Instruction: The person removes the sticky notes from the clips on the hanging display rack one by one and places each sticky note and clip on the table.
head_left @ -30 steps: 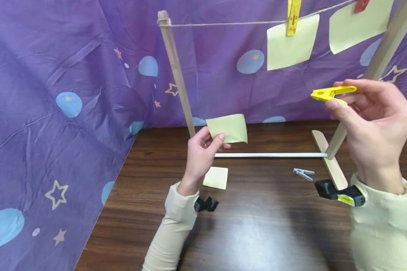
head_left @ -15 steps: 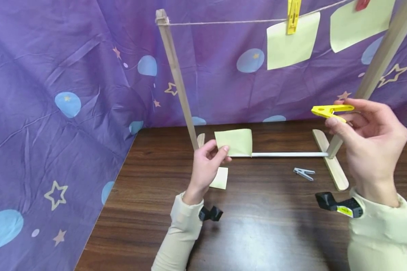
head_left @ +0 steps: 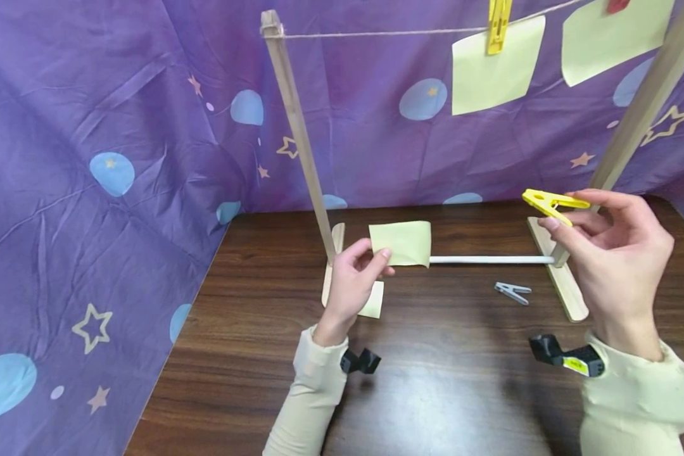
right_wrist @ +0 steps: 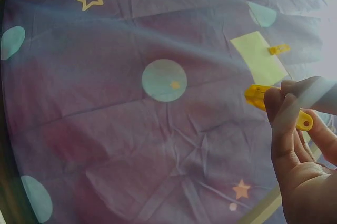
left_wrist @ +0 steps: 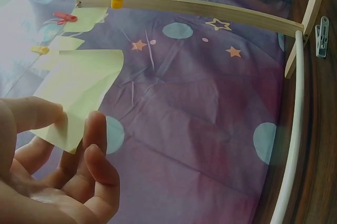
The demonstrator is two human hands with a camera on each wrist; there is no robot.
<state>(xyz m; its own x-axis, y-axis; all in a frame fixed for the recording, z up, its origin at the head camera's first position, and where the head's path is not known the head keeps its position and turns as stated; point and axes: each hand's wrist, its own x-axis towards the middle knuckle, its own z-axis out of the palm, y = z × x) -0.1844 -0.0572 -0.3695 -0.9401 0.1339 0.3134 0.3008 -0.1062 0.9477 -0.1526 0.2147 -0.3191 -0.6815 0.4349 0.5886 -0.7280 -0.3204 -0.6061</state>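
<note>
Between thumb and fingers my left hand (head_left: 353, 278) pinches a pale yellow paper square (head_left: 401, 243) by its lower left corner, raised over the table. In the left wrist view the paper (left_wrist: 79, 97) curves slightly. My right hand (head_left: 621, 247) holds a yellow clothespin (head_left: 553, 204) by its handles, tip pointing left, to the right of the paper and apart from it. Up on the string (head_left: 376, 33), a yellow clothespin (head_left: 498, 28) holds one paper sheet (head_left: 497, 73). A red clothespin (head_left: 618, 5) holds another sheet (head_left: 612, 47), whose top is cut off by the frame.
A wooden post (head_left: 296, 126) at left and another (head_left: 644, 107) at right carry the string. A white rod (head_left: 490, 259) joins their bases. On the dark wooden table (head_left: 444, 392) lie a grey clothespin (head_left: 513, 292) and a paper square (head_left: 373, 303) partly behind my left hand.
Both hands have come down, the left also shifting right with its paper and the right slightly left with the yellow clothespin. The clothespin's tip now points more upward. Both grips stay the same.
</note>
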